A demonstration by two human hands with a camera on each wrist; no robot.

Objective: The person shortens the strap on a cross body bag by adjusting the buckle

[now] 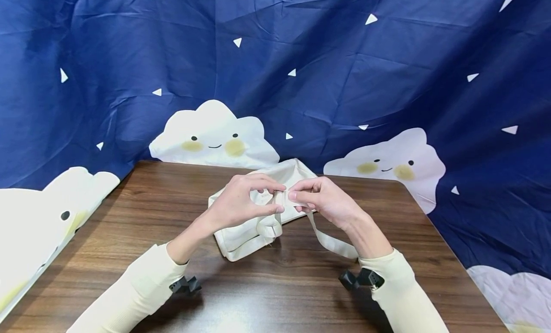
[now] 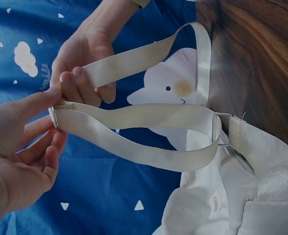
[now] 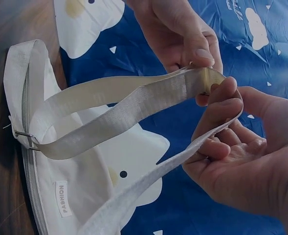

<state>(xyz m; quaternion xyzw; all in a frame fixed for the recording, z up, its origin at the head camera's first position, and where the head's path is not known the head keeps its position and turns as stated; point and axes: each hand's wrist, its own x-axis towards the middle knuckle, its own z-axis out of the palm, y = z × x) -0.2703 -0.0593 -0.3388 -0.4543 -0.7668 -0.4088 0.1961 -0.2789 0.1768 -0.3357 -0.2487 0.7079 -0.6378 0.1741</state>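
Note:
A white fabric bag (image 1: 245, 235) lies on the table below both hands. Its cream strap (image 2: 148, 156) runs up from a metal ring (image 2: 213, 128) on the bag and doubles back as a loop. At the loop's upper end my left hand (image 1: 238, 201) pinches a thin metal slider buckle (image 2: 55, 117) between thumb and fingers. Close beside it, my right hand (image 1: 329, 199) pinches the strap where it passes the buckle. From the right fingers a loose length of strap (image 1: 333, 244) curves down to the table. Fingers partly hide the buckle.
The brown wooden table (image 1: 129, 218) stretches out around the bag. Behind it hangs a blue cloth (image 1: 275, 50) with clouds and triangles. A zipper (image 3: 29, 186) and a small "FASHION" label (image 3: 62, 198) show on the bag.

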